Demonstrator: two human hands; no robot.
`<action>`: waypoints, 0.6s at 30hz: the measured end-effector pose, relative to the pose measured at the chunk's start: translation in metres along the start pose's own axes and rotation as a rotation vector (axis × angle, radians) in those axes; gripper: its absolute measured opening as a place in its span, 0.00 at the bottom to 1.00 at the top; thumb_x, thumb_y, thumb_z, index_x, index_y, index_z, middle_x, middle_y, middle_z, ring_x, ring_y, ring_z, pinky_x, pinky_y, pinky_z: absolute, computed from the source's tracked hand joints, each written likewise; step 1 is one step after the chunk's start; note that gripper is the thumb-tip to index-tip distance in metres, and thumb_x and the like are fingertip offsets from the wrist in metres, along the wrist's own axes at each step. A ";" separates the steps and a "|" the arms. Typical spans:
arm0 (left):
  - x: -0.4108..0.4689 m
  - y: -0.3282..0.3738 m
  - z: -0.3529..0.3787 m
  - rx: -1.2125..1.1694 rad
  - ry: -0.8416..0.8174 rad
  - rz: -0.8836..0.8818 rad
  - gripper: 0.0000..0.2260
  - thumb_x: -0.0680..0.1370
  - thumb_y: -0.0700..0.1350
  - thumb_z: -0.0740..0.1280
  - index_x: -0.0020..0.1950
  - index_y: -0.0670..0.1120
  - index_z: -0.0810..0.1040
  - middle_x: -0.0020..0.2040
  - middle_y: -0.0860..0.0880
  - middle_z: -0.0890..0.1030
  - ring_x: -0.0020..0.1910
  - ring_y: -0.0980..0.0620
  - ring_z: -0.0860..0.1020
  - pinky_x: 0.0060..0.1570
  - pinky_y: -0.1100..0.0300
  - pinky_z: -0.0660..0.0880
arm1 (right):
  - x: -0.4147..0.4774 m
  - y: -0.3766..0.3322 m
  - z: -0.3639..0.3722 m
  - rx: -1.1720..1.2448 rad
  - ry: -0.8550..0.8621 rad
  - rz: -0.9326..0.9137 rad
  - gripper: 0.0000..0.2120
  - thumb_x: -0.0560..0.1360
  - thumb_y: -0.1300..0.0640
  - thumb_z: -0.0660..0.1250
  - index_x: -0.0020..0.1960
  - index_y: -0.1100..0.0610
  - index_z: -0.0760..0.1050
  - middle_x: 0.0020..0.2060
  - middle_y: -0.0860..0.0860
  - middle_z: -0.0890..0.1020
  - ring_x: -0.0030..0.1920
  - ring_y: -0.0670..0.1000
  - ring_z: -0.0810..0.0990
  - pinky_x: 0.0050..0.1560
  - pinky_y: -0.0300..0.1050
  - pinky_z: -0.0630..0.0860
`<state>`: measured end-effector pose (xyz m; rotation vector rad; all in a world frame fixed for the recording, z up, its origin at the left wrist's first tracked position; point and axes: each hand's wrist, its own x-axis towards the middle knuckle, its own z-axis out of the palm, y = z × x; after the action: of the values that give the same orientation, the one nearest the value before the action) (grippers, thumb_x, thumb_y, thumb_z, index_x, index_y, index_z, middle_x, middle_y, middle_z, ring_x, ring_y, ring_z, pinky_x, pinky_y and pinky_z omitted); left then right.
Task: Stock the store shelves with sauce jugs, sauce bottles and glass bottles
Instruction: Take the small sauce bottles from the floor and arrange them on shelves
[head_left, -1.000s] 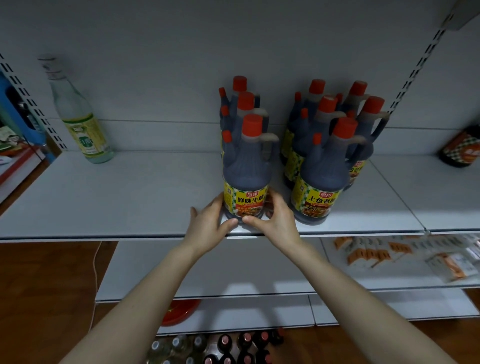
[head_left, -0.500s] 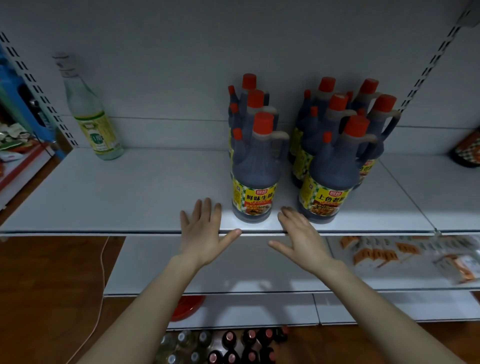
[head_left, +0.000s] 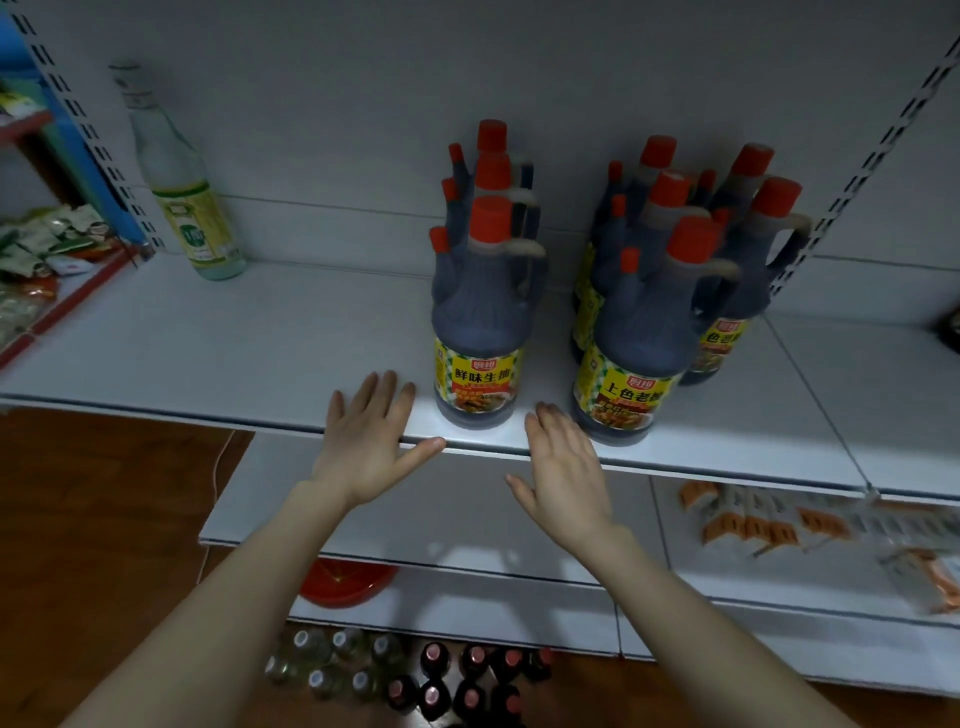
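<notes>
Dark sauce jugs with red caps stand in rows on the white shelf (head_left: 218, 343). The front jug of the left row (head_left: 480, 322) has a yellow label, and a second group of jugs (head_left: 660, 322) stands to its right. My left hand (head_left: 366, 441) hovers flat with spread fingers just left of the front jug, apart from it. My right hand (head_left: 566, 465) is flat too, below and right of that jug's base, holding nothing. A clear glass bottle (head_left: 179, 182) stands at the shelf's back left.
On the floor below stand several clear glass bottles (head_left: 332, 660) and dark sauce bottles (head_left: 467, 680). A red bowl (head_left: 345, 582) sits under the lower shelf. Orange packets (head_left: 769, 519) lie on the lower right shelf. Snack packs (head_left: 36, 244) fill a rack at the left.
Both hands let go of the front left jug and drew back toward the shelf edge with fingers spread. The jug stays standing where it was set.
</notes>
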<state>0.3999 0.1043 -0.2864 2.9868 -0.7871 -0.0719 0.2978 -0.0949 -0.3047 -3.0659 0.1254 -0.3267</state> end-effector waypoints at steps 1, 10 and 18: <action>-0.001 0.002 -0.001 0.011 -0.007 -0.011 0.55 0.57 0.77 0.26 0.75 0.49 0.53 0.77 0.45 0.52 0.76 0.45 0.49 0.70 0.42 0.50 | 0.000 0.001 0.001 -0.008 -0.011 -0.015 0.36 0.54 0.47 0.79 0.57 0.64 0.76 0.56 0.60 0.80 0.57 0.58 0.79 0.58 0.53 0.74; -0.065 0.077 0.011 -0.159 0.111 -0.435 0.28 0.79 0.57 0.54 0.75 0.43 0.56 0.76 0.40 0.53 0.75 0.43 0.51 0.69 0.39 0.54 | 0.000 0.025 -0.016 0.089 -0.181 -0.264 0.35 0.75 0.54 0.63 0.74 0.64 0.49 0.74 0.62 0.51 0.75 0.58 0.48 0.74 0.49 0.44; -0.197 0.144 0.101 -0.422 -0.111 -0.605 0.28 0.78 0.52 0.61 0.74 0.42 0.58 0.73 0.40 0.62 0.72 0.43 0.61 0.68 0.49 0.62 | -0.114 0.069 0.014 0.484 -0.212 -0.333 0.26 0.73 0.58 0.62 0.69 0.66 0.65 0.68 0.62 0.68 0.70 0.60 0.65 0.70 0.50 0.57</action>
<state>0.1519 0.0724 -0.3720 2.7037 0.1450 -0.3749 0.1848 -0.1530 -0.3462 -2.6037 -0.4148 -0.0312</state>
